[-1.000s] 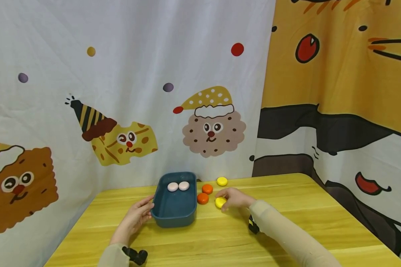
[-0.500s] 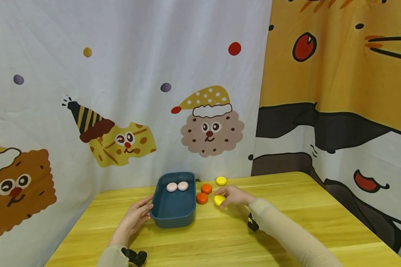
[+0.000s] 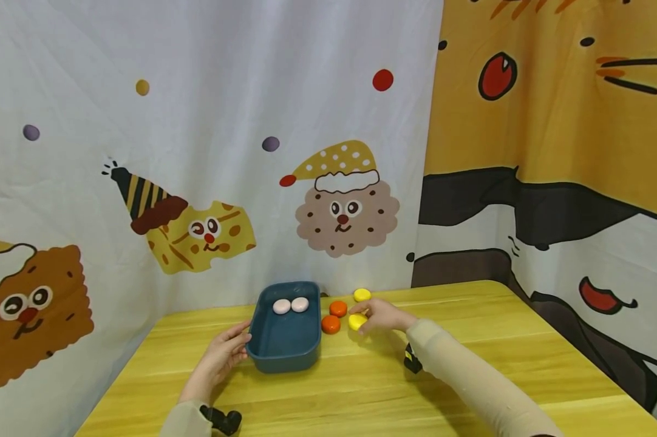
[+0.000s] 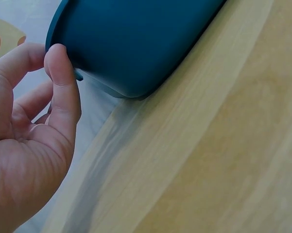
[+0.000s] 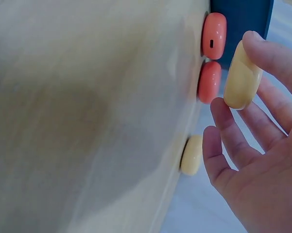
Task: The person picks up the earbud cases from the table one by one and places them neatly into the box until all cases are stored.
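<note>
My right hand (image 3: 385, 315) pinches a yellow rounded disc (image 5: 242, 80) between thumb and fingers, just off the table. Another yellow disc (image 3: 362, 295) lies farther back. Two glossy orange discs (image 3: 331, 325) sit between the right hand and a dark blue rectangular box (image 3: 285, 363); one shows a small dark slot in the right wrist view. Two pale pink discs (image 3: 282, 306) lie side by side at the box's far end. At the box's left side, my left hand (image 4: 34, 141) holds its rim between thumb and fingers.
The wood-grain table (image 3: 334, 400) reaches back to a printed white curtain (image 3: 208, 121). An orange and dark printed curtain (image 3: 525, 133) hangs at the right. Black wrist cameras (image 3: 221, 419) are strapped below both sleeves.
My right hand has raised the yellow disc slightly and moved it a little away from me. The left hand and box stay put; the head view has shifted slightly.
</note>
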The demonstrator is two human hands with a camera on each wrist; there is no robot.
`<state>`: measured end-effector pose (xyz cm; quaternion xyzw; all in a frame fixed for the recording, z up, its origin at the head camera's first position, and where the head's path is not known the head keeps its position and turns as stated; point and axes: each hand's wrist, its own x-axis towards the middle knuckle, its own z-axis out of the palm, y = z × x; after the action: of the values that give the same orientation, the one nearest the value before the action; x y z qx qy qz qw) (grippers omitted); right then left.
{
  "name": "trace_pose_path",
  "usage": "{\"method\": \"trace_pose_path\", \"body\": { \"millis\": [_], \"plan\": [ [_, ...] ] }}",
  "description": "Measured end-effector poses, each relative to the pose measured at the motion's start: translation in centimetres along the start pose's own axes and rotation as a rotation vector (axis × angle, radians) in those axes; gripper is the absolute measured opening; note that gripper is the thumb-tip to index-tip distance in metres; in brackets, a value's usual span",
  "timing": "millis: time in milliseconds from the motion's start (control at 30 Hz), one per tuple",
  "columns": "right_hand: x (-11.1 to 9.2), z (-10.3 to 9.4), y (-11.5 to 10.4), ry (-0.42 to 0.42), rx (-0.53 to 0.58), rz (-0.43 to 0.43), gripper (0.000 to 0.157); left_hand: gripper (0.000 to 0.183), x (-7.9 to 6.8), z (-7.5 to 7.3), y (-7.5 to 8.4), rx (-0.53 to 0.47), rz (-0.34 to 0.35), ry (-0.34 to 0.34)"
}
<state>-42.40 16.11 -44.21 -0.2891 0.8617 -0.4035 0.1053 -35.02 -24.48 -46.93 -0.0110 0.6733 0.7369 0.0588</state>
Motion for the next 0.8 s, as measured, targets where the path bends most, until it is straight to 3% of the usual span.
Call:
{"method": "trace_pose_path", "body": {
  "millis": [200,533,800],
  "plan": [
    [0.0,-0.3,-0.6,-0.007,0.027,-0.011,0.056,0.058,-0.1,0.0,-0.1,0.005,0.003,-0.018],
    [0.5,-1.3,-2.0,0.012,-0.069,-0.037,0.051,0.055,0.2,0.2,0.3,0.028,0.000,0.019],
    [0.9,-1.8,-3.0,0.004,-0.043,-0.018,0.053,0.056,0.2,0.1,0.0,0.021,0.000,0.036]
  ]
}}
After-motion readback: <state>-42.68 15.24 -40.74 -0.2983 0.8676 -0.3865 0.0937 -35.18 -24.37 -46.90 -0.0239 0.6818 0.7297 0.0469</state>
